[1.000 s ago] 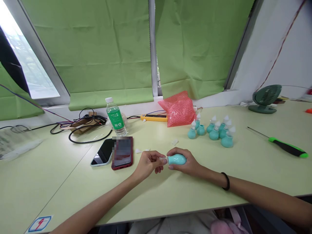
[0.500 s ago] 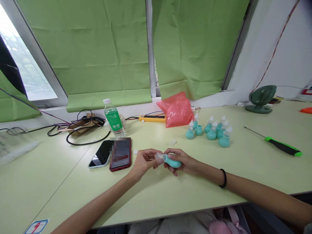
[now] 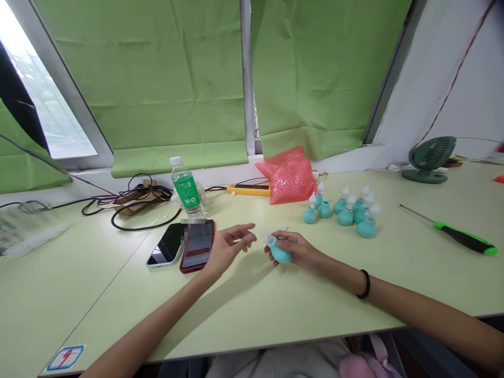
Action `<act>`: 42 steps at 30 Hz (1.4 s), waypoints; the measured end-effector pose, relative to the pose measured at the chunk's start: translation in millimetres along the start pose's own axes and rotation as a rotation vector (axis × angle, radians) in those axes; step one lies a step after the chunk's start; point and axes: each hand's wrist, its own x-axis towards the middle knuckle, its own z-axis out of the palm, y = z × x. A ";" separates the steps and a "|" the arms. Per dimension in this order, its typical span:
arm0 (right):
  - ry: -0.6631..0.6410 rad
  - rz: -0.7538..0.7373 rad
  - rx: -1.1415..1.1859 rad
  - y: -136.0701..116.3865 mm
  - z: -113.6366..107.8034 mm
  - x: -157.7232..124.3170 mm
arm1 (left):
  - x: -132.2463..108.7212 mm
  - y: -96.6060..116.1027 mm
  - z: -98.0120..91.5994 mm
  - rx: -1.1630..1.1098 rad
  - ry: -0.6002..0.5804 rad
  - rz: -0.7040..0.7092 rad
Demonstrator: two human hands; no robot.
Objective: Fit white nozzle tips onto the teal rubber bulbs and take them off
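Observation:
My right hand (image 3: pixel 297 248) is closed around a teal squeeze bulb (image 3: pixel 280 254), whose open neck tilts up to the left. A clear plastic piece (image 3: pixel 265 237) shows faintly by that neck; I cannot tell whether it is seated in it. Just left of the bulb, my left hand (image 3: pixel 230 245) hovers with thumb and fingers apart, holding nothing. Beyond my right hand stand several similar teal bulbs (image 3: pixel 345 216), most with pointed white tips, while one bulb (image 3: pixel 324 209) has an open neck.
Two phones, one dark (image 3: pixel 167 247) and one red-cased (image 3: pixel 198 247), lie beside my left hand. Behind them are a water bottle (image 3: pixel 188 189), cables (image 3: pixel 147 228) and a yellow device (image 3: pixel 250 189). A red bubble-wrap bag (image 3: pixel 289 176), screwdriver (image 3: pixel 464 237) and green fan (image 3: pixel 431 157) sit farther right.
My left hand has let go of the clear piece at the bulb's neck and moved left, its fingers opening. The bulb, still in my right hand, has turned with its neck more upward.

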 end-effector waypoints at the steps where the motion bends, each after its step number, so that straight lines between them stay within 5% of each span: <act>1: 0.044 -0.023 -0.038 0.5 -2.7 1.2 | 3.1 -1.3 -4.9 0.117 0.054 0.045; 4: 0.156 -0.096 -0.207 3.9 -10.0 4.5 | 10.7 -8.9 -18.4 0.663 0.123 0.201; 7: 0.216 -0.188 -0.393 7.2 -12.9 6.6 | 13.5 -19.0 -25.1 1.118 0.021 0.255; 15: 0.200 -0.240 -0.525 3.4 -7.6 4.5 | 14.2 -31.4 -21.6 1.311 -0.228 0.145; 22: 0.166 -0.282 -0.598 0.8 -4.4 0.4 | 9.7 -27.1 -13.8 0.868 -0.190 0.204; 26: 0.188 -0.310 -0.668 2.3 -3.9 -0.2 | 6.1 -19.3 -5.7 0.398 -0.080 0.060; 31: 0.187 -0.344 -0.740 2.9 -3.6 -1.1 | 6.9 -14.3 -1.0 -0.069 -0.080 -0.118; 35: 0.190 -0.366 -0.769 1.2 -4.0 -1.7 | 6.4 -11.4 -1.6 -0.282 -0.136 -0.201; 42: 0.202 -0.397 -0.826 -0.5 -1.6 -4.3 | 5.1 -4.3 -0.5 -0.365 -0.068 -0.183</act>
